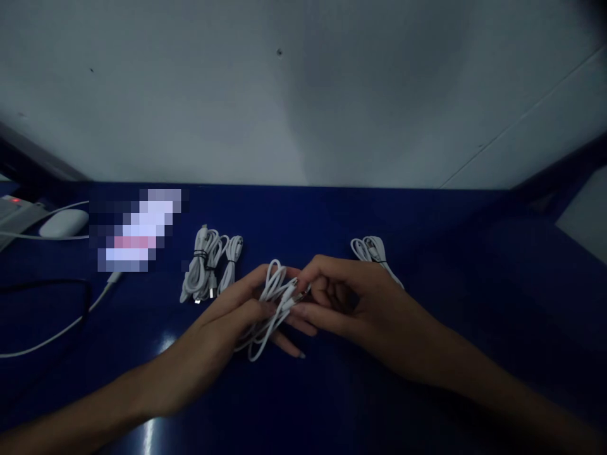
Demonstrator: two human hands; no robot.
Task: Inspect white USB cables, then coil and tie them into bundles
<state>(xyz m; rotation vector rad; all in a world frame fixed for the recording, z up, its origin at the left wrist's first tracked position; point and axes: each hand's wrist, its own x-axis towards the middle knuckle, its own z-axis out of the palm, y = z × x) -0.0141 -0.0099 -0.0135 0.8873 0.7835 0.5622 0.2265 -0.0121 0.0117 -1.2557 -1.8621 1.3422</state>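
Observation:
A coiled white charging cable [274, 316] is gripped in my left hand [237, 309], its loops sticking out past thumb and fingers. From the other side, my right hand [351, 291] pinches at the coil's plug end with thumb and forefinger; its other fingers are curled in. What exactly sits between those fingertips is small and partly hidden. Left of my hands lie several white cable bundles [202, 259] tied with black ties, some metal plugs showing. Behind my right hand rests another tied white cable bundle [372, 249], partly covered by the hand.
A blue table [294, 215] runs back to a pale wall [213, 114]. At left are a blurred-out lit screen [142, 230] with a white cable [102, 294] plugged in, a white mouse-shaped object [65, 223], a power strip [16, 215] with a red light, and a dark cord [47, 284].

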